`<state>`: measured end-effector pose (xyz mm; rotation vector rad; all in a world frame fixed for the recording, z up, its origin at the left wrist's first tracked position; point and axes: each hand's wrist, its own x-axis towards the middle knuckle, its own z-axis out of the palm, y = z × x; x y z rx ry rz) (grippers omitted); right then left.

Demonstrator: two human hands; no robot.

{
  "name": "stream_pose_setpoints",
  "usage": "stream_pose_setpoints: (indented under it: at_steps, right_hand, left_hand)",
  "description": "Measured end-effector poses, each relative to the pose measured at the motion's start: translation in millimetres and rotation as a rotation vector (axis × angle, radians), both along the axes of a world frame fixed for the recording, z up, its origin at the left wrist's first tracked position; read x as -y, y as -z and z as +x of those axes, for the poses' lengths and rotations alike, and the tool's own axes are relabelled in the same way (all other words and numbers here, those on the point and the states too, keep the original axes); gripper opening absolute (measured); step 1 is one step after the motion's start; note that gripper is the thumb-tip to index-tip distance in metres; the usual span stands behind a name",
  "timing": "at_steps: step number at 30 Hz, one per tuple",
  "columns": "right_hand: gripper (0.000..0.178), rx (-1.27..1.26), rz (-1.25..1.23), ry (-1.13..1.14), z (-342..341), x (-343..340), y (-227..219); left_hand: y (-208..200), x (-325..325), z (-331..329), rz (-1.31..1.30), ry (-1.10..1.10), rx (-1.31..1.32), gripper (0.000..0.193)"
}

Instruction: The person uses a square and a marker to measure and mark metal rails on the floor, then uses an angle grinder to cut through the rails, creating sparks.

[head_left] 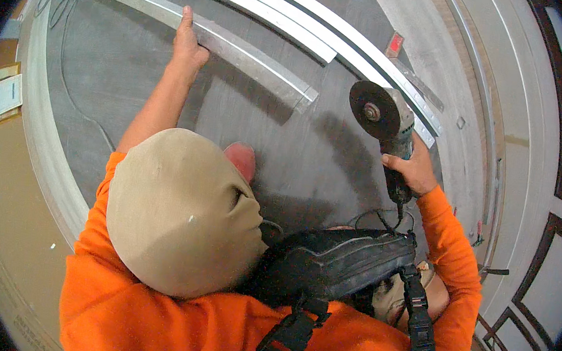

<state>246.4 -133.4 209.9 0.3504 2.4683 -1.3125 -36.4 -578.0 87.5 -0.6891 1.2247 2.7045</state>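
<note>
We clasp a metal bar (pixel 254 69) with our left hand (pixel 191 45), upper left of the frame. Right of centre, our right hand (pixel 417 168) firmly holds a grinder (pixel 399 138).

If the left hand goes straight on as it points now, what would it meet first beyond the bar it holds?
Past the grey bar, the left hand would probably meet the nearer white strip first, though their difference in height is hard to judge.
</note>
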Motion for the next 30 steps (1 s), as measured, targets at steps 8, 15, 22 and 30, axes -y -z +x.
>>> stream_pose_setpoints:
  at_steps: [8, 15, 22, 30]
  right_hand:
    - [0.085, 0.052, -0.025, -0.075, -11.3, 12.1, 0.3]
    - [0.082, -0.035, 0.040, -0.123, -19.0, 20.8, 4.1]
    - [0.082, -0.014, -0.030, -0.185, -31.6, 29.8, -15.6]
    - [0.084, -0.069, 0.034, -0.224, -29.4, 26.6, -13.2]
  left_hand:
    - [-14.3, -26.9, -3.5, -0.184, -0.148, -0.029, 0.059]
    - [-33.0, -33.1, -1.5, -0.027, -0.113, 0.010, 0.036]
    - [-33.4, -26.2, -6.1, -0.025, -0.103, 0.023, 0.034]
    - [-29.5, -24.0, -7.8, -0.047, -0.133, 0.035, 0.034]
